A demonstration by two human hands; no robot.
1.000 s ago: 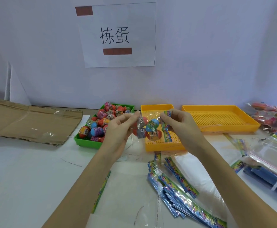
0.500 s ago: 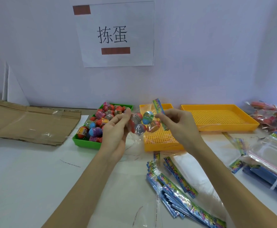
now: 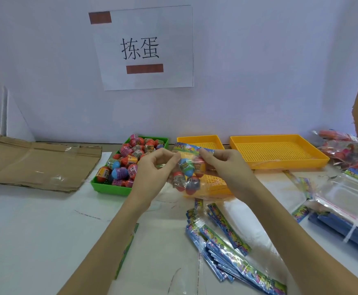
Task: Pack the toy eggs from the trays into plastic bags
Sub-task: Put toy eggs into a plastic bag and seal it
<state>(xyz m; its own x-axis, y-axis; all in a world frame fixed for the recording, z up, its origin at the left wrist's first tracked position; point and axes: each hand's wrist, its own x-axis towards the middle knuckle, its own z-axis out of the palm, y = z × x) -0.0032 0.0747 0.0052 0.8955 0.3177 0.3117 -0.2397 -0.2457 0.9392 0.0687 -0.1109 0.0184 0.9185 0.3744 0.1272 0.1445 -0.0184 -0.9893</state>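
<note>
I hold a clear plastic bag (image 3: 187,175) with several toy eggs inside, above the near end of a small yellow tray (image 3: 199,139). A colourful printed header strip (image 3: 191,149) lies flat across the bag's top. My left hand (image 3: 155,169) pinches the bag's top left corner. My right hand (image 3: 224,167) pinches the strip's right end. A green tray (image 3: 110,187) full of red, blue and purple toy eggs (image 3: 129,161) stands just left of my left hand.
A large empty yellow tray (image 3: 278,154) stands at the back right. Empty bags with printed strips (image 3: 227,243) lie fanned out near me. Filled bags (image 3: 344,150) and clear bags (image 3: 348,199) sit at the right. Flattened cardboard (image 3: 35,162) lies at the left.
The printed strip, which stood upright in my right hand, now lies level across the top of the bag. The bag of eggs hangs lower between both hands.
</note>
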